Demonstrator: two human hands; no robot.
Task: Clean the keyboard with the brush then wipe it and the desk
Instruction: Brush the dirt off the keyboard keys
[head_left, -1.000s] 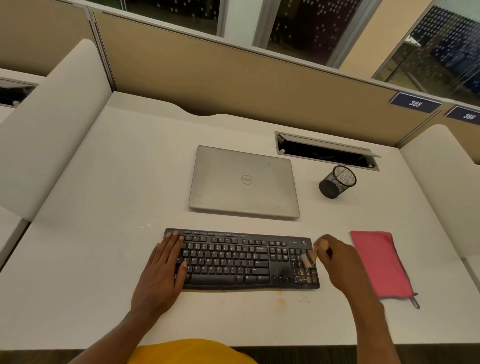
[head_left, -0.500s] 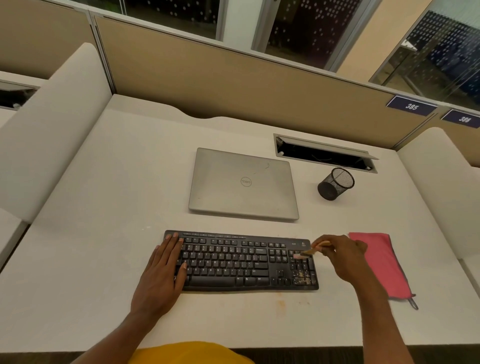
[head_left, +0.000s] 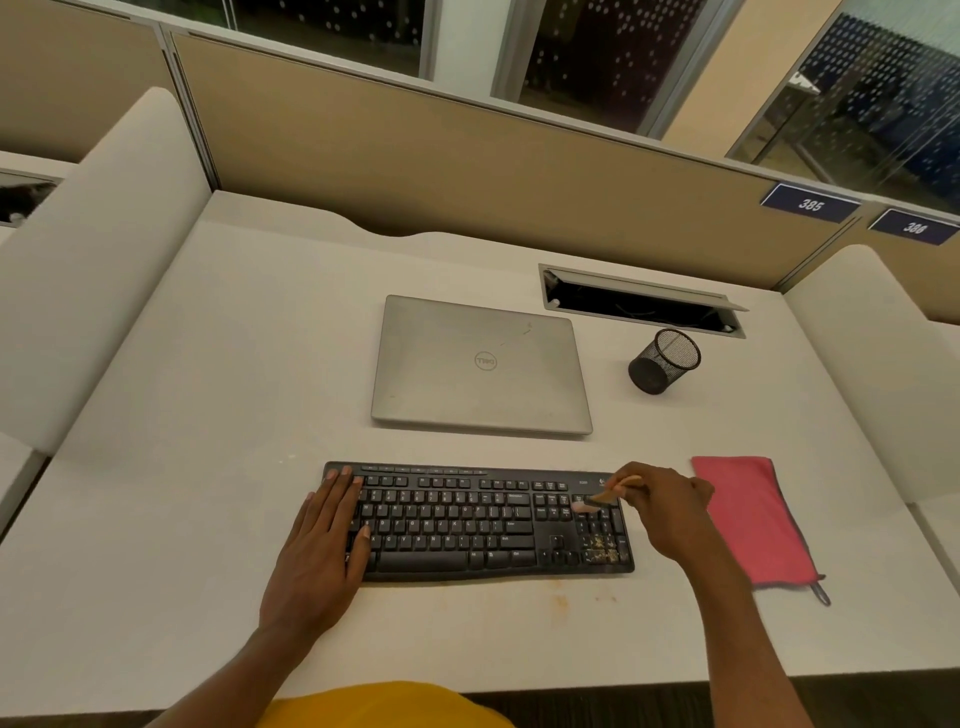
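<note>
While left hand (head_left: 322, 551) lies flat on the black keyboard (head_left: 467, 519), right hand (head_left: 670, 512) pinches a slim brush (head_left: 602, 496).

White desk (head_left: 208, 364). Black keyboard (head_left: 467, 519) near the front edge; closed silver laptop (head_left: 480, 366) behind it; black mesh cup (head_left: 662, 364) right of the laptop; pink cloth (head_left: 753, 519) flat beside the keyboard's right end. Faint orange stains (head_left: 561, 601) just before the keyboard.

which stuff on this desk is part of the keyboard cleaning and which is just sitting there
In the job: black keyboard, small brush over its number pad, pink cloth, white desk.
Just lying about: closed Dell laptop, black mesh pen cup, cable hatch.
</note>
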